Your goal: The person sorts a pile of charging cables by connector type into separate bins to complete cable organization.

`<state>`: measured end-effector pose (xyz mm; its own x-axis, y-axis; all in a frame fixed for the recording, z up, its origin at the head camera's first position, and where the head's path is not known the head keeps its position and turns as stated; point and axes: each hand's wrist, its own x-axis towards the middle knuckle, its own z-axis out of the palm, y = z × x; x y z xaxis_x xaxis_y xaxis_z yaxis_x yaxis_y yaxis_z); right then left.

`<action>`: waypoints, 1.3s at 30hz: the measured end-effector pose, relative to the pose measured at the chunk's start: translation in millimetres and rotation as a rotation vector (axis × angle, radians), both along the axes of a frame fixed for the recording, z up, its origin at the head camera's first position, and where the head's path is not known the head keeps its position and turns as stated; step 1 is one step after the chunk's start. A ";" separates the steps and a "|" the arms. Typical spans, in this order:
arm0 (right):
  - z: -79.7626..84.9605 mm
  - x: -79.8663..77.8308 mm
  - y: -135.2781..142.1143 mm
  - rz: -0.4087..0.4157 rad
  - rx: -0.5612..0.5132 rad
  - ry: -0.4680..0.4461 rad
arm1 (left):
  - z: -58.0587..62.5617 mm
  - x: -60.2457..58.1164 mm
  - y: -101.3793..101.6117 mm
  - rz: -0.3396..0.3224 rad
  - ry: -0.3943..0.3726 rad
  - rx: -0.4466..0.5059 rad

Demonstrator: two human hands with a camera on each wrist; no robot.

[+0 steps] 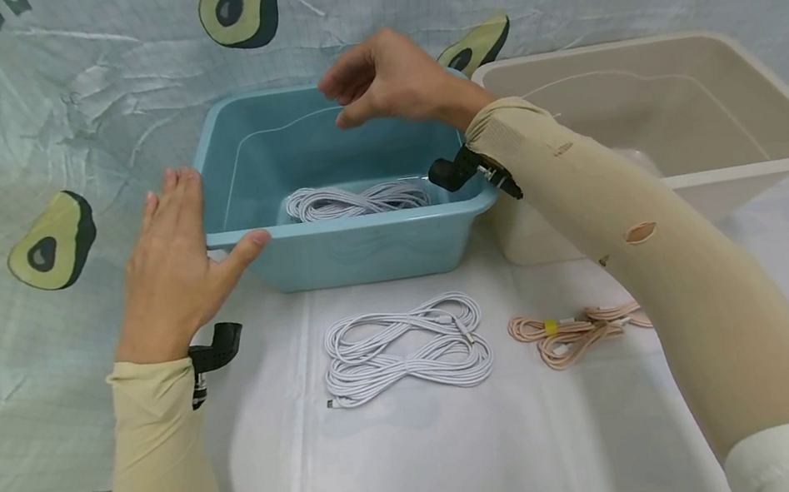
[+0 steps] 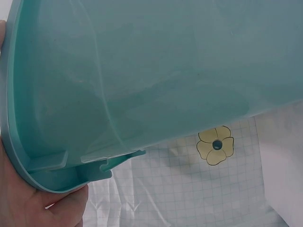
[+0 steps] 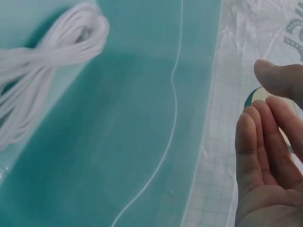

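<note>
My left hand (image 1: pixel 168 265) rests on the front left corner of the blue bin (image 1: pixel 365 248). Its thumb lies over the front rim and its fingers stretch along the left side. In the left wrist view, fingers (image 2: pixel 71 205) touch the bin's edge. Above the back of that bin is my right hand (image 1: pixel 394 82), with loosely bent fingers and nothing held. A coiled white cable (image 1: pixel 358 199) lies on the bin's floor; the right wrist view shows the bundled white cable (image 3: pixel 71 35) closer. On the table, in front of the bin, another white cable (image 1: pixel 405 349) lies in a figure-eight coil.
A beige bin (image 1: pixel 755 170) stands right of the blue one, partly hidden by my right forearm. Below it, a pinkish cable bundle (image 1: pixel 565 331) with a yellow tag lies on the white tablecloth (image 1: pixel 427 477). An avocado-print sheet (image 1: pixel 113 75) hangs behind.
</note>
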<state>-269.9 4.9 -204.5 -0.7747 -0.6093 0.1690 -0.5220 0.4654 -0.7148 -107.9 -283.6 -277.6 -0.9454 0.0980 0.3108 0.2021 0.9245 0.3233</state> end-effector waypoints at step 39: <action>20.2 43.1 10.6 0.150 -0.091 0.055 | -9.3 -18.0 2.7 -0.032 -0.032 0.014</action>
